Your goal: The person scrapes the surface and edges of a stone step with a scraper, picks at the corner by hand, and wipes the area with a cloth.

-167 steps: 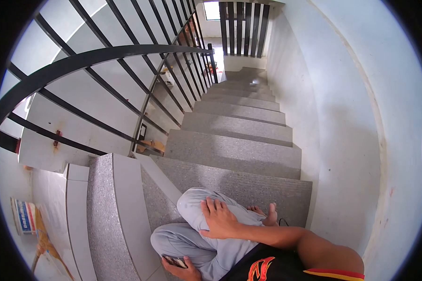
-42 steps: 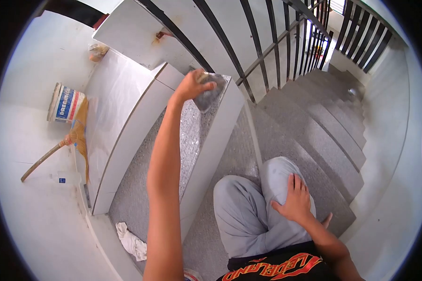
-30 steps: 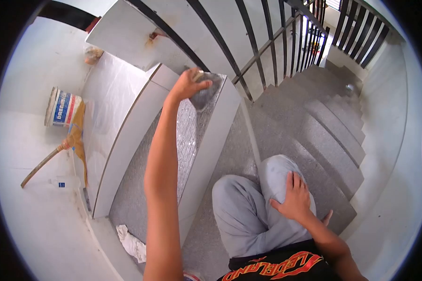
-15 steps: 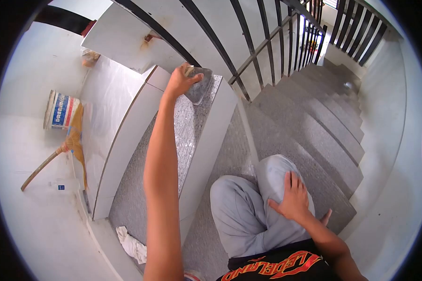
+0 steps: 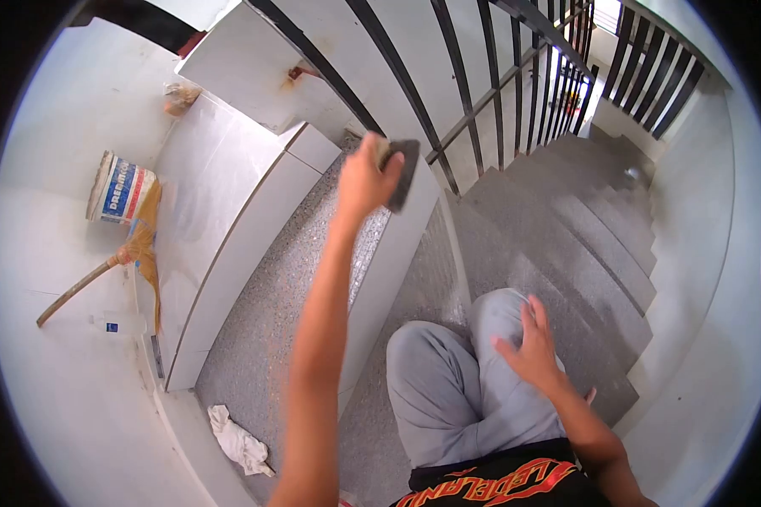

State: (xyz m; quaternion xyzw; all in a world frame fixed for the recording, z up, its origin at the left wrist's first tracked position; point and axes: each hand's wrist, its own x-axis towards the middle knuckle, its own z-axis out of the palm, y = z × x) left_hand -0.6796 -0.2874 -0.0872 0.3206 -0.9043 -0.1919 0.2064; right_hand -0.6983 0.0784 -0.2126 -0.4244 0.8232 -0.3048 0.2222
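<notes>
Held in my left hand (image 5: 366,182) is a dark grey flat hand float (image 5: 404,175) with a pale handle. The float is tilted, at the upper end of the speckled step tread (image 5: 287,253), beside the white riser (image 5: 397,262) and near the black railing bars. Whether it touches the step cannot be made out. My right hand (image 5: 530,346) has its fingers apart, over my knee in grey trousers (image 5: 500,321), with nothing in it.
On the left are a labelled paint bucket (image 5: 125,190), a broom (image 5: 139,245) and a brown lump (image 5: 180,99) on the white-tiled upper step (image 5: 216,169). A white cloth (image 5: 238,439) lies lower left. Black railing (image 5: 461,76) runs behind, and grey stairs (image 5: 558,211) descend to the right.
My left hand has moved right with the float, which has turned from lying nearly flat to steeply tilted. My right hand's fingers have lifted somewhat from the knee. The view has shifted slightly.
</notes>
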